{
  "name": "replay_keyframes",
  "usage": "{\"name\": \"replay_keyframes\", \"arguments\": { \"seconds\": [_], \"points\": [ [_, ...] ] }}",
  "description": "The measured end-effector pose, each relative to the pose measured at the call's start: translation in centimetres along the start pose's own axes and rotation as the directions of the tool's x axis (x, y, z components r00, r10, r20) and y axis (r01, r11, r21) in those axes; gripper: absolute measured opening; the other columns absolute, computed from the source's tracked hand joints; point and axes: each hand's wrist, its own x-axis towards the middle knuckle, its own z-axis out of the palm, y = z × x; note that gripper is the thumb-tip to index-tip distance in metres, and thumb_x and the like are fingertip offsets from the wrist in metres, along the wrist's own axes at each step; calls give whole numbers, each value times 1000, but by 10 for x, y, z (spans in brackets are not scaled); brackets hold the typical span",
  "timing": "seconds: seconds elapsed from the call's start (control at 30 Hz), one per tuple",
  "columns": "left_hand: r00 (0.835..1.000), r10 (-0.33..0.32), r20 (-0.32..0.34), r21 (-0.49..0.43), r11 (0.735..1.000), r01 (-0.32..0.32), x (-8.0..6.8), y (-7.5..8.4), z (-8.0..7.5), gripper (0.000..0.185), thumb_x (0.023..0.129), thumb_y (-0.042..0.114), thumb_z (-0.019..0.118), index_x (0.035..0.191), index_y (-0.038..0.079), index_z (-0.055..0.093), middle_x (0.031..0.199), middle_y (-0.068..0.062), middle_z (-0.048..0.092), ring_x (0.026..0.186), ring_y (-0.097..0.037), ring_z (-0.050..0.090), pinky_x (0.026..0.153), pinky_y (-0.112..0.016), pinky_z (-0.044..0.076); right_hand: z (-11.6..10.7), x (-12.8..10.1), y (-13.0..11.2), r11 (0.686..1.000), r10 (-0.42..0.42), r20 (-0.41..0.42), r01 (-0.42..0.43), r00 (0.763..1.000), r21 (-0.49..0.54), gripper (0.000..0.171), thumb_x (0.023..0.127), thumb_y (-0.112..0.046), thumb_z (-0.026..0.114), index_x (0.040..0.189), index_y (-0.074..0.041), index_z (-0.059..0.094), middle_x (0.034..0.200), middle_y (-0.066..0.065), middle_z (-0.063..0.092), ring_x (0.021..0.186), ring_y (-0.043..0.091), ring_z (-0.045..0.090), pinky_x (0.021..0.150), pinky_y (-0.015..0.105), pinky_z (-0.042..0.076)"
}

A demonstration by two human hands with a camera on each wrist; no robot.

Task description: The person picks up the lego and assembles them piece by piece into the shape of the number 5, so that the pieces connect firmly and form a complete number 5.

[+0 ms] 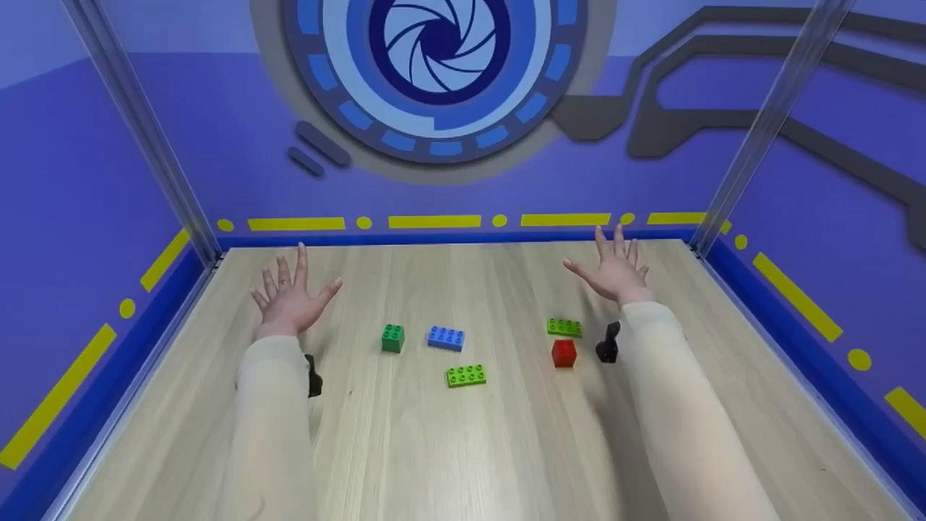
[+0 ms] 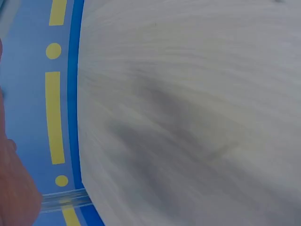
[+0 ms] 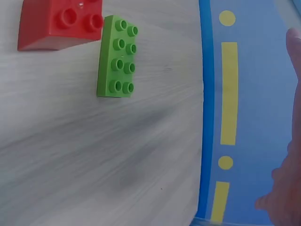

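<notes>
1. The left hand (image 1: 289, 298) is hovering over the wooden tabletop (image 1: 463, 449) with its fingers spread wide and holding nothing. The nearest piece to it is the dark green square brick (image 1: 393, 338), lying well off to its inner side.
2. The right hand (image 1: 615, 269) is likewise hovering with its fingers splayed wide and empty, out toward the far blue edge of the table. Just behind its wrist are lying the flat lime green plate (image 1: 564, 327) and the red square brick (image 1: 563, 353), near each other; in the right wrist view they are looking almost corner to corner, though I cannot tell whether they are touching.
3. Between the two hands, the blue eight-stud brick (image 1: 445, 338) is lying beside the dark green one, and a second lime green plate (image 1: 466, 375) is sitting nearer the person, apart from both.
4. Judging by this layout, any pick-up is asking each hand to draw back toward the body first, since all the bricks are sitting nearer than the fingertips.
5. A good grip is probably calling for thumb and forefinger on opposite smooth sides, not on the studs; the thin plates are likely needing a low pinch at the table surface.
6. The red brick and its neighbouring plate are lying close enough that reaching fingers could nudge the other piece.
</notes>
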Motion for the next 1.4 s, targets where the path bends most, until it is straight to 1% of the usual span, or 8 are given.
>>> {"name": "replay_keyframes", "arguments": {
  "seconds": [0.2,0.37,0.53,0.7,0.8,1.0,1.2,1.4],
  "points": [
    [999,26,-40,-150,988,-32,-2,2,12,102,96,79,40,160,33,-25,169,-17,-26,154,-48,-26,118,-76,-17,6,-2,6,988,-4,-26,8,1000,153,109,90,-83,45,165,-28,-11,167,6,-34,155,46,-26,114,82,-11],
    [997,44,-70,-276,959,-62,-5,4,19,97,99,74,40,160,34,-24,171,-13,-23,156,-44,-23,123,-71,-14,12,-6,13,965,-28,-46,39,999,259,102,94,-79,44,164,-31,-13,169,4,-29,157,44,-19,120,79,-3],
    [994,61,-95,-398,913,-94,-6,7,26,94,101,70,42,162,34,-20,173,-9,-18,159,-40,-18,126,-71,-3,17,-9,16,918,-55,-92,87,994,387,93,101,-67,47,165,-28,-7,172,6,-22,160,41,-14,126,71,1],
    [982,117,-148,-473,864,-174,-8,15,33,88,104,61,44,164,32,-14,175,-5,-10,161,-36,-11,127,-69,2,24,-15,19,858,-73,-160,144,984,494,82,105,-56,48,167,-26,2,175,6,-9,162,35,-6,129,64,2],
    [969,155,-195,-524,818,-236,-12,23,40,84,107,53,45,165,31,-11,175,-4,-6,162,-34,-4,130,-64,4,29,-20,20,796,-72,-191,172,979,581,74,107,-47,48,167,-25,10,176,6,1,162,35,4,130,62,10],
    [940,202,-277,-599,728,-333,-28,38,58,78,109,35,49,167,24,-1,174,-10,12,162,-32,12,131,-57,14,37,-36,21,660,-31,-195,167,980,733,63,109,-30,49,164,-13,24,173,10,18,158,36,24,129,58,21],
    [905,203,-373,-679,606,-415,-48,50,79,73,107,15,51,167,14,10,169,-15,29,158,-32,26,131,-50,22,48,-55,18,551,5,-168,137,986,823,59,109,-33,52,161,-14,34,168,9,34,154,30,34,129,56,24],
    [903,180,-390,-735,529,-423,-66,63,101,68,106,14,52,165,14,20,160,-15,45,149,-32,42,124,-34,36,65,-72,24,418,-36,-168,168,985,893,54,106,-29,58,154,-7,45,155,12,53,136,15,57,126,60,29]
  ]
}}
